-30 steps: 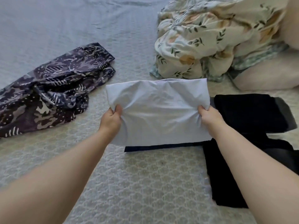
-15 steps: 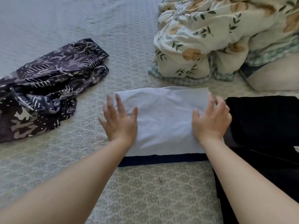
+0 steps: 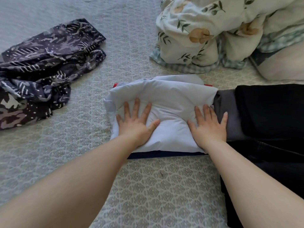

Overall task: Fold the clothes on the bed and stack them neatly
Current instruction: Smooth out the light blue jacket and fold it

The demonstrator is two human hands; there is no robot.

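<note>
Two bare forearms enter from the bottom of the frame, one from the lower left corner, one from the lower right. No sleeve edge shows on either arm; both are uncovered as far as the frame's edge. The left hand point(image 3: 134, 125) and the right hand point(image 3: 208, 127) sit near the middle of the frame, both bare. The fingers point(image 3: 137, 106) are short with plain, trimmed, unpainted nails.

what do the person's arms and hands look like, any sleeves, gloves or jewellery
Both forearms are bare as far as the view reaches, with no sleeves showing. The left hand and right hand wear no gloves. No rings, watch or bracelets are visible, and the nails look short and unpainted.
</note>
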